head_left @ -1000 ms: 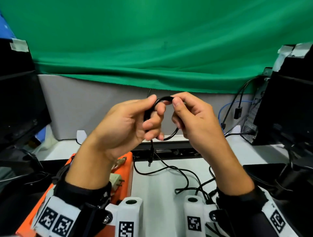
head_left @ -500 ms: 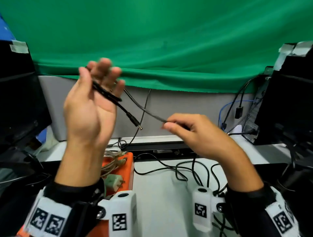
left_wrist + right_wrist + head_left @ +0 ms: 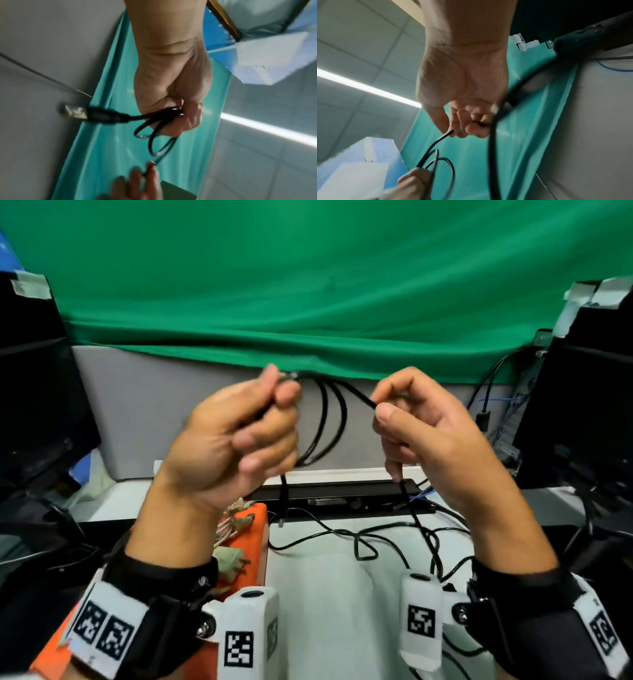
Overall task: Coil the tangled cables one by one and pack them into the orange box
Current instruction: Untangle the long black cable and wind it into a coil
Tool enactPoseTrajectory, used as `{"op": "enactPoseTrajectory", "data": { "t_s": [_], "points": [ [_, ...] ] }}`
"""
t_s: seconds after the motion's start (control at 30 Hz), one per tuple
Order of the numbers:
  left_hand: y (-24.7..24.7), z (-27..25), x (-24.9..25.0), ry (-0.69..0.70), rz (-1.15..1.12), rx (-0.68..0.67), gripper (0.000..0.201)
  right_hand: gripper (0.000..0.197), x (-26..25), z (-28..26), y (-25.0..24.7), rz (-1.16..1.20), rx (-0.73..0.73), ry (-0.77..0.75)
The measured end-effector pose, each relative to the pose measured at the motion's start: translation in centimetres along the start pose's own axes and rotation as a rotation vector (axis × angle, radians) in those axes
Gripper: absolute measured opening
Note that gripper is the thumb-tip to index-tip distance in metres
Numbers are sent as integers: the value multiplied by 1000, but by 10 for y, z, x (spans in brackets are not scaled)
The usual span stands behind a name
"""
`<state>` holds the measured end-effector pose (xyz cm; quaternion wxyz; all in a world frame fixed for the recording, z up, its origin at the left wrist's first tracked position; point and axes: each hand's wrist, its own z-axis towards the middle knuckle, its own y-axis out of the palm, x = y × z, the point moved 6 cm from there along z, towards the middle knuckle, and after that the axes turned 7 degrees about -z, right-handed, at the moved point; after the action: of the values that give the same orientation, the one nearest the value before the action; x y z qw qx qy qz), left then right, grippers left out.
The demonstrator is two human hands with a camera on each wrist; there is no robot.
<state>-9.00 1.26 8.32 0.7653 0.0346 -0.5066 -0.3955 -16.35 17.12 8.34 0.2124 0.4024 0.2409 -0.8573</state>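
Black cable [image 3: 337, 419] hangs in two or three loops between both raised hands, in front of the green cloth [image 3: 308, 285]. The left hand [image 3: 236, 440] is held up at chest height with its back toward the head camera, fingers curled tight; its grip is clamped on the gathered loops, and the left wrist view shows the strands bunched under the curled fingers [image 3: 187, 119] with a USB plug [image 3: 96, 114] sticking out to one side. The right hand [image 3: 431, 436] is lifted to the same height, just beside the loops; its grip is together on the cable, thumb and forefinger pinching a straight run of it, with the other fingers loosely curled below. From that pinch the cable drops down to the white surface [image 3: 325, 577], where it joins a loose tangle of black cables [image 3: 376, 539]; how many lie there cannot be told.

An orange box [image 3: 258, 529] sits on the surface below the left forearm, largely hidden by it. Inside it lie one braided, light-coloured coiled cable [image 3: 233, 525] and one pale plug adapter [image 3: 231, 559] with metal prongs. A black monitor [image 3: 34, 405] stands at the left edge and another [image 3: 589, 405] at the right.
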Motion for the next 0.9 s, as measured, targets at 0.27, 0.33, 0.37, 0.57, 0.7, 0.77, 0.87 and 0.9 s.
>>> {"op": "enactPoseTrajectory", "data": {
  "t_s": [0.27, 0.33, 0.37, 0.57, 0.7, 0.77, 0.87, 0.9],
  "points": [
    [-18, -14, 57, 660, -66, 253, 51, 37, 45, -3, 50, -480, -384, 295],
    [-14, -15, 50, 687, 474, 444, 47, 37, 29, -7, 66, -556, -475, 213],
    [-10, -12, 44, 650, 756, 472, 37, 36, 21, -10, 72, -561, -509, 180],
    [-15, -5, -6, -168, 1238, 199, 34, 10, -18, -9, 25, -371, -214, 4],
    [-5, -5, -21, -173, 412, 30, 34, 26, -21, -3, -7, -252, 142, -127],
    [2, 2, -21, -101, 93, -17, 29, 26, -14, 2, -2, -255, 209, -139],
    [7, 10, -1, 135, -301, -77, 31, 30, 14, 8, 14, -421, 122, 31],
    [3, 9, 10, 249, -355, -61, 37, 30, 24, 7, 21, -480, 46, 131]
  ]
}}
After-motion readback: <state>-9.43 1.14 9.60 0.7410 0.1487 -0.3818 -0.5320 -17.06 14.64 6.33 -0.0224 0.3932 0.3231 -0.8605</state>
